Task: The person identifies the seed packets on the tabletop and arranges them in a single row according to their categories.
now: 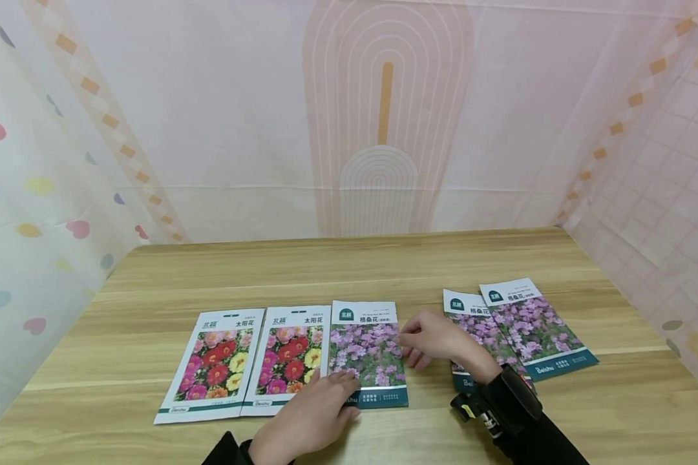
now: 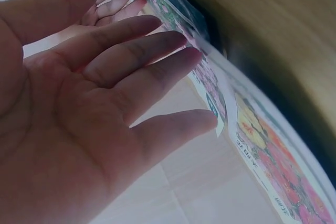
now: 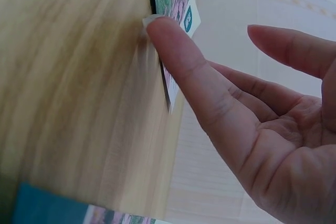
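Observation:
Three seed packets lie side by side in the head view. Two show red and yellow flowers: the left one [image 1: 215, 365] and the middle one [image 1: 291, 355]. The third, a purple-flower seed packet [image 1: 366, 355], is at the right end of the row. My left hand [image 1: 311, 413] rests with outstretched fingers over the lower corners where the middle and purple packets meet. Beside the purple packet's right edge is my right hand [image 1: 436, 336], its fingers loosely bent and pinching nothing. In the right wrist view one fingertip [image 3: 170, 32] reaches that packet's edge.
Farther right, two more purple-flower packets overlap: an upper one [image 1: 541, 329] and a lower one [image 1: 477, 323], partly covered by my right wrist. The wooden table [image 1: 337, 271] ends at a patterned cloth backdrop [image 1: 256, 129], with cloth on both sides too.

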### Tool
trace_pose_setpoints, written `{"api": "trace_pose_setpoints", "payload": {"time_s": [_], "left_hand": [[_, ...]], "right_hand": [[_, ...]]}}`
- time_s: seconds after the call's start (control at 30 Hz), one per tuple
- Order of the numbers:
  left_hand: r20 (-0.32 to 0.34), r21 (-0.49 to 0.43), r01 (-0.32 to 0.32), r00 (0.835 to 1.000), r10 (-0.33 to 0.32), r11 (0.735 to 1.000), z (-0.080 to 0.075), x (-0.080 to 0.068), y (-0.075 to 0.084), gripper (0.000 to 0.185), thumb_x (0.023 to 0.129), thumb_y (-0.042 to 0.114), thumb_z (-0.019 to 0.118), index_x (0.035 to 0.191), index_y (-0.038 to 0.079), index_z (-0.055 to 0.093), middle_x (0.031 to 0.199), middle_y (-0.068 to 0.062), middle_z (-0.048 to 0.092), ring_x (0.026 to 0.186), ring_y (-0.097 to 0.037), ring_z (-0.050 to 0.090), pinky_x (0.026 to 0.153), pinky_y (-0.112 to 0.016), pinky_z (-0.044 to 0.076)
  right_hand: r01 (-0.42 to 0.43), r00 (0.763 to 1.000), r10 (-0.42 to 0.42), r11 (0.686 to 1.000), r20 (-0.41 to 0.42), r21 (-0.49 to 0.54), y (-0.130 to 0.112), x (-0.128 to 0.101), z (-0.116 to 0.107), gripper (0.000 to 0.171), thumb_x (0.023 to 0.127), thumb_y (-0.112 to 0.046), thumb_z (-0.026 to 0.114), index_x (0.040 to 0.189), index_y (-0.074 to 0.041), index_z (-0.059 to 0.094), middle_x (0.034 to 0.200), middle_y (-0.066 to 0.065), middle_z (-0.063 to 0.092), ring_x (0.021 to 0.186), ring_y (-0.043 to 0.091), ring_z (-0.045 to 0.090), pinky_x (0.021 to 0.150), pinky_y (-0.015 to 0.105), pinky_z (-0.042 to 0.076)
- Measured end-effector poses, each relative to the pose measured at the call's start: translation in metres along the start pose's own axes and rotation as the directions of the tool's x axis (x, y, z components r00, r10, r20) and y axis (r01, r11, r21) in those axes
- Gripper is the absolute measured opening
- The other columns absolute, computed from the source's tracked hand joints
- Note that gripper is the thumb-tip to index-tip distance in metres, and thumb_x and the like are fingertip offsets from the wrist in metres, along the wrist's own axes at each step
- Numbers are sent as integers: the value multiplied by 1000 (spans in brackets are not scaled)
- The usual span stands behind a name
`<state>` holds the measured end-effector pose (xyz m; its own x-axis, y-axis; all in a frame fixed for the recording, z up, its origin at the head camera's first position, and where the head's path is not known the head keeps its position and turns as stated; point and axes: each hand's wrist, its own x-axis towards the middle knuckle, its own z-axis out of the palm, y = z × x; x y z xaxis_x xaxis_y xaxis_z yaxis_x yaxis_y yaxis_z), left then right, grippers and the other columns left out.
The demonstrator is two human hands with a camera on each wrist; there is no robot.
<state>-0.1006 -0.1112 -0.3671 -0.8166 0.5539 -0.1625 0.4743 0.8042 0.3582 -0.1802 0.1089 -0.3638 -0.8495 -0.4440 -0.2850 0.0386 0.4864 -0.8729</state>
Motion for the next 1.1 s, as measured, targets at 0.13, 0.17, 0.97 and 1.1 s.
{"api": "trace_pose_setpoints", "payload": {"time_s": [0.13,0.17,0.97,1.1], "left_hand": [[-54,-6,-8,998,8,1000,0,-2,0,40,87,23,62,121,2,59,123,-14,55,118,-30,47,98,-57,31],[-67,-8,-11,998,11,1000,0,-2,0,40,87,23,62,120,2,59,123,-14,56,118,-30,47,98,-57,31],[-195,-67,-49,980,36,997,-2,-1,1,40,87,20,63,122,3,56,116,-13,59,108,-30,54,88,-45,46],[-201,-74,-46,979,30,996,-2,-1,2,40,87,20,63,123,2,56,117,-13,59,108,-30,54,88,-45,46]], "right_hand": [[16,1000,-16,1000,10,0,-1,-1,-2,24,91,-9,54,105,8,62,79,13,63,65,25,63,58,34,55],[22,1000,-22,1000,11,0,-1,-1,-3,25,91,-11,55,106,8,62,80,13,63,66,25,63,58,34,55],[34,974,-75,981,-215,-189,34,-50,-92,42,95,-20,49,124,12,46,113,27,54,94,33,57,78,38,49],[9,961,-95,949,-259,-316,43,-55,-98,38,95,-16,48,119,12,50,106,23,57,92,31,56,77,37,47]]}}
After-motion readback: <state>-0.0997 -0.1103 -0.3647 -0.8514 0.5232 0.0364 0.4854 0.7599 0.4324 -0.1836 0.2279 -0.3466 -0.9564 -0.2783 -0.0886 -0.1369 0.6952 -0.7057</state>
